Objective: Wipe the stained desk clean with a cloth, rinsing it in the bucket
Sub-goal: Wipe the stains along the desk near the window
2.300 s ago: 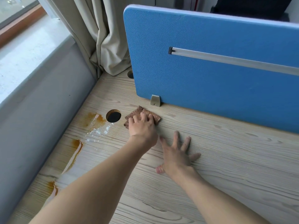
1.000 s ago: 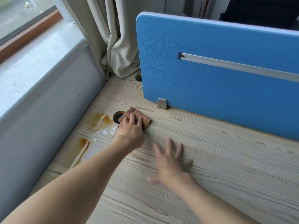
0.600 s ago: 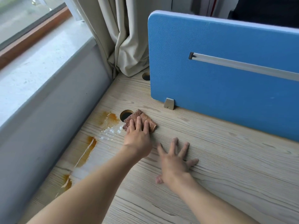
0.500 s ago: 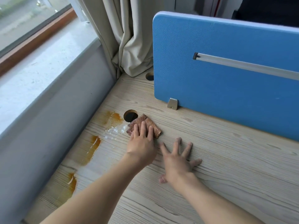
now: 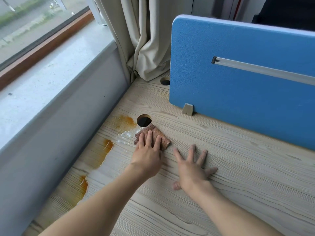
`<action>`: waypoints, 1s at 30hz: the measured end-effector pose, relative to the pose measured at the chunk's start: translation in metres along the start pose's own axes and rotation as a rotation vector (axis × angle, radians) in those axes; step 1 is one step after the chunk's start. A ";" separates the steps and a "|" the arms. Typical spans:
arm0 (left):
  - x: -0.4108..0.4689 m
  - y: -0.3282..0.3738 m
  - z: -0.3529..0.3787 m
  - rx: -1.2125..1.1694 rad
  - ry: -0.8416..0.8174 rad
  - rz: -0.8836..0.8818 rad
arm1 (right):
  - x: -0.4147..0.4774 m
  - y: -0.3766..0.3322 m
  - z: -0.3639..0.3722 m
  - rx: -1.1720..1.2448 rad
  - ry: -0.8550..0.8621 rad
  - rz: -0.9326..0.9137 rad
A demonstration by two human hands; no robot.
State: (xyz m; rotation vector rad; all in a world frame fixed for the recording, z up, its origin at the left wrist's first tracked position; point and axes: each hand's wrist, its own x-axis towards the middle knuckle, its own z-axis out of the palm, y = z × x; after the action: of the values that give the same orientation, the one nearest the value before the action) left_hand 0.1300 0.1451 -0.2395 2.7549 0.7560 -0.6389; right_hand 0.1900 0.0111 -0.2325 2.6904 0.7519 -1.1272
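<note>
The cloth (image 5: 154, 131) is a small brown rag with a nubbly weave and a bit of a reddish tint. It's folded into a rough square, turned like a diamond, and lies flat on the desk (image 5: 238, 167). It sits at 5 o'clock from the round hole (image 5: 144, 120), with its far corner nearly at the rim. The person's left hand (image 5: 146, 157) lies on top with the fingers straight and close together, so it's pressing the cloth flat, not gripping it. The near half of the cloth is hidden under those fingers. The right hand (image 5: 192, 169) is just beside it at 3 o'clock, palm down on bare wood, fingers spread wide and holding nothing. At 9 o'clock from the cloth a patch of white foamy specks (image 5: 123, 135) touches its edge. The stains (image 5: 107, 148) are orange-brown: a smear at 9 o'clock from the hole, a streak at 8 o'clock from the cloth, and a blotch further out at 7 o'clock. A blue divider (image 5: 238, 96) stands at 1 o'clock, with a metal bracket (image 5: 187, 109) at its foot and a silver rail (image 5: 262, 69) across it. A beige curtain (image 5: 146, 40) hangs at 12 o'clock, the second hole (image 5: 164, 81) sits by the divider's edge, and the sill (image 5: 42, 79) runs off toward 10 o'clock.
</note>
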 end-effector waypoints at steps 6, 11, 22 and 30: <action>0.007 0.001 -0.006 -0.040 -0.009 -0.033 | -0.019 -0.014 0.009 -0.101 0.089 -0.114; -0.009 -0.014 -0.002 -0.003 -0.033 0.009 | -0.030 -0.037 0.030 -0.142 -0.037 -0.103; -0.017 -0.018 0.004 -0.021 -0.012 -0.001 | -0.029 -0.038 0.029 -0.144 -0.035 -0.078; 0.010 -0.016 -0.012 -0.086 0.013 -0.082 | -0.026 -0.036 0.030 -0.142 -0.041 -0.081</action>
State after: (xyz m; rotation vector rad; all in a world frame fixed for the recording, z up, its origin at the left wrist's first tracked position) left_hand 0.1336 0.1668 -0.2354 2.6643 0.8824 -0.5898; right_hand 0.1376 0.0232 -0.2332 2.5331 0.9057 -1.0985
